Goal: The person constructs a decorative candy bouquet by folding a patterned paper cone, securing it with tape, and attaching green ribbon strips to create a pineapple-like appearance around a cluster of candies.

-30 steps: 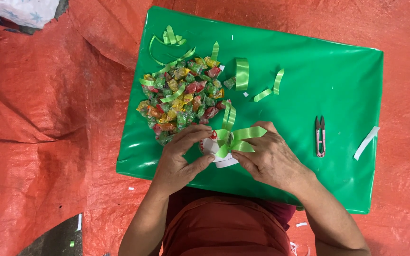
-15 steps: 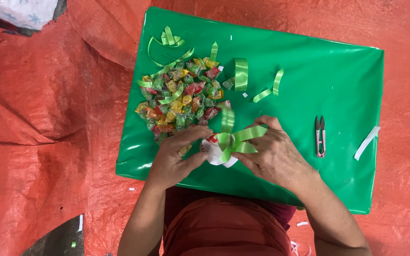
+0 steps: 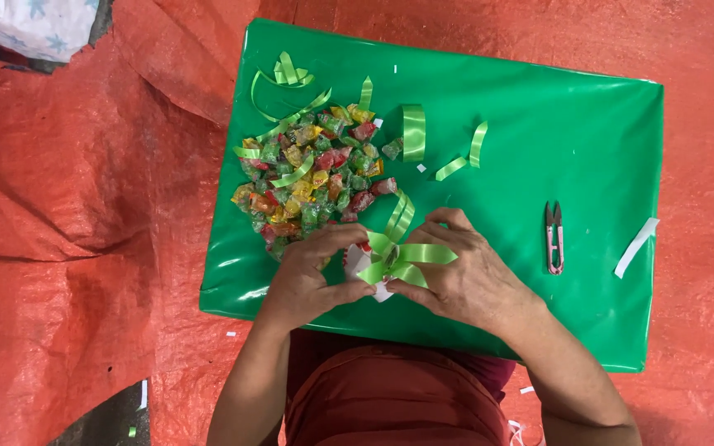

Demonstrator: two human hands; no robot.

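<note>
Both hands meet at the near middle of a green-covered board. Between them sits a small white packet topped with a light green ribbon bow. My left hand pinches the packet from the left, thumb under its lower edge. My right hand holds the packet and bow from the right, fingers curled over the ribbon loops. Just beyond the hands lies a pile of wrapped sweets in green, yellow and red.
Cut ribbon strips lie around the pile, with curled offcuts at the far left. Small pink thread snips rest to the right, and a white strip hangs off the right edge. Orange tarpaulin surrounds the board.
The hands have stayed on the packet, shifting their fingers slightly around the bow. The ribbon loops look a little more spread out.
</note>
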